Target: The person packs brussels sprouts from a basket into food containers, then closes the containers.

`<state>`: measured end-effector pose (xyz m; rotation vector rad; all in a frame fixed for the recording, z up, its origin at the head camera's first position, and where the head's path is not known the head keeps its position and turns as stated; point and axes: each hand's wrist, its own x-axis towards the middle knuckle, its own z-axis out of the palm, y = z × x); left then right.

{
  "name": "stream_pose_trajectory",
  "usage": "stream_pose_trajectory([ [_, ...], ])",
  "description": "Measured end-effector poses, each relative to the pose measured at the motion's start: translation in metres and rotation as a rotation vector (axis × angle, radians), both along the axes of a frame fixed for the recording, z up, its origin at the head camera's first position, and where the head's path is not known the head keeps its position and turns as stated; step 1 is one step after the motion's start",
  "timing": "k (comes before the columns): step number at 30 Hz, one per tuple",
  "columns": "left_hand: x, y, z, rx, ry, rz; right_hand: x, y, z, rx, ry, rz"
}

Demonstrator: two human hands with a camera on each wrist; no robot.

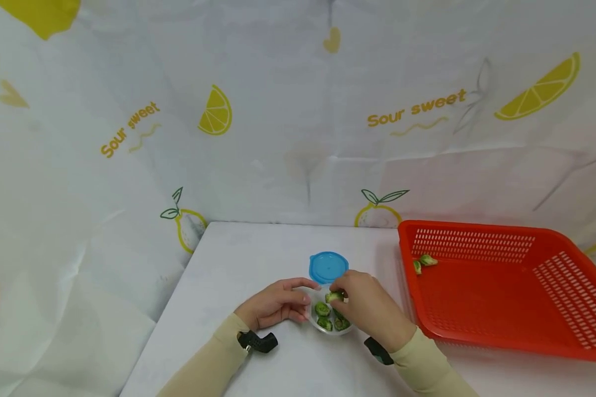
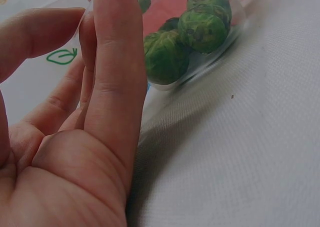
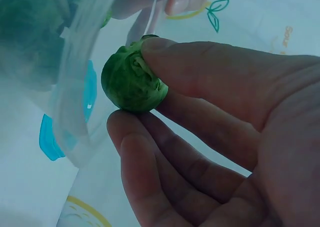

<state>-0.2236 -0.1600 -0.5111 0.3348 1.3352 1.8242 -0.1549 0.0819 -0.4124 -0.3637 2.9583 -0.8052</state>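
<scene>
Right hand (image 1: 370, 309): Brussels sprout (image 3: 132, 79) is pinched between thumb and fingertips, at the opening of a clear plastic bowl (image 3: 77, 82). Several more sprouts (image 1: 322, 309) are contained in the bowl. Left hand (image 1: 278, 302): fingers are curved round the bowl's left side, bowl is held near the rim; exact contact under the fingers can't be told. Bowl is seated on the white table (image 1: 228, 259). Blue lid (image 1: 329, 267) is laid flat just beyond the bowl. Red basket (image 1: 482, 298) is set to the right, with green pieces (image 1: 428, 259) lodged in its far left corner. White backdrop (image 1: 283, 127) is printed with lemons and "Sour sweet".
</scene>
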Motion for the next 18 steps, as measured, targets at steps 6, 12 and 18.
stream_pose_trajectory([
  [6, 0.0002, -0.0001, 0.0007, -0.001, 0.004, -0.002, 0.0019, -0.0027, -0.003, 0.046, 0.018, 0.006],
  [12, 0.001, -0.0008, 0.0011, 0.009, 0.008, -0.007, 0.0015, -0.0041, -0.0063, 0.064, 0.021, 0.007],
  [18, 0.0, -0.0003, 0.0009, 0.001, 0.007, -0.008, 0.0003, -0.0014, -0.0065, 0.056, 0.045, 0.016],
])
